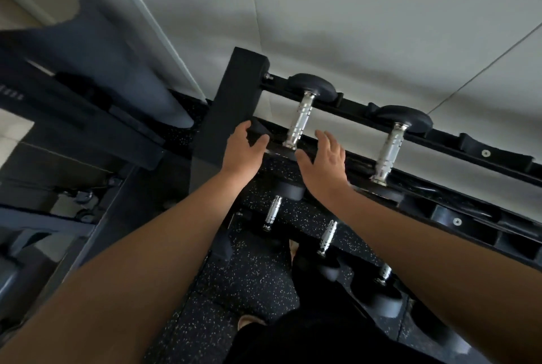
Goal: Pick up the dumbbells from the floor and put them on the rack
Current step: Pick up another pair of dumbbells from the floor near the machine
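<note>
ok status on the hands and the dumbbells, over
Left hand and right hand open at near head of leftmost top-tier dumbbell. Second dumbbell racked alongside. Nothing blocking.

2 hands [286,152] open, dumbbell [302,117] on rack [469,140]

No text, label, brand, number or sign can be read anywhere in the view. The black ends of the dumbbells [302,117] just beyond the hands carry no legible marking, and the rack [234,99] post beside the left hand [245,148] is plain black. A row of small pale marks on the dark machine [11,96] far to the left of the hands is too blurred to read.
</note>
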Demonstrator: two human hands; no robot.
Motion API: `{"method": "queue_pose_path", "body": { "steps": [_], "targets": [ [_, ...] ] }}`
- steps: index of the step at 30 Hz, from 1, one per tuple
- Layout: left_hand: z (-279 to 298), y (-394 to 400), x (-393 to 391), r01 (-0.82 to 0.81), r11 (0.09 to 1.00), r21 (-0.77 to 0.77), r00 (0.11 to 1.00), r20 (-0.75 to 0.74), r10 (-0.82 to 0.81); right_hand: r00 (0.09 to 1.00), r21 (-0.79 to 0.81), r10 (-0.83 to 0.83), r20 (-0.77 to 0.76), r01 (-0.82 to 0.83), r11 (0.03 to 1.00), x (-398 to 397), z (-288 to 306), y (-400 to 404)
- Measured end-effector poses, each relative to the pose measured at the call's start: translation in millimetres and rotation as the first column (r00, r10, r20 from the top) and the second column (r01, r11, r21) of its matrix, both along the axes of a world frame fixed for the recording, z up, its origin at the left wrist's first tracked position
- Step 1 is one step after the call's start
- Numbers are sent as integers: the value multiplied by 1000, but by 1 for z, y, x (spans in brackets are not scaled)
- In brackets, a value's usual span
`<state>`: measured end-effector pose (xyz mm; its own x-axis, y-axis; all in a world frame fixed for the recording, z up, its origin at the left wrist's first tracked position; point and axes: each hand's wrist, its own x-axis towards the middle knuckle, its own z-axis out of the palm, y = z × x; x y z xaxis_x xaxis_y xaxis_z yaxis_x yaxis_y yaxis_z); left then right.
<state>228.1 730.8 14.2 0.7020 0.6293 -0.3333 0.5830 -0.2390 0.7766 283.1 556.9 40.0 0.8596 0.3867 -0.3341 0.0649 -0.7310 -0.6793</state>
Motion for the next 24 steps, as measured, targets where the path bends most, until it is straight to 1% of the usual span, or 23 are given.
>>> {"method": "queue_pose_path", "body": {
  "steps": [6, 9, 12, 15, 18, 24],
  "targets": [
    [2, 48, -130, -220, 975, -15, 976, 5, 220, 978, 23, 208, 17, -208, 978, -89, 1, 57],
    [2, 62, -205, -286, 958, -28, 958, 8, 287, 948, 20, 316, 38, -317, 948, -141, -3, 82],
    [1, 72, -281, -346, 938, -15, 938, -30, 346, 913, 11, 404, 65, -405, 914, -194, -6, 103],
    [-1, 79, -355, -366, 930, 29, 928, -67, 367, 859, 5, 503, 93, -505, 863, -247, -10, 123],
    [-7, 85, -426, -376, 922, 89, 913, -135, 385, 772, -54, 620, 139, -619, 783, -297, -17, 142],
    [-21, 97, -530, -384, 917, 111, 875, -273, 399, 656, -102, 754, 39, -748, 656, -376, -35, 175]
  ]
}}
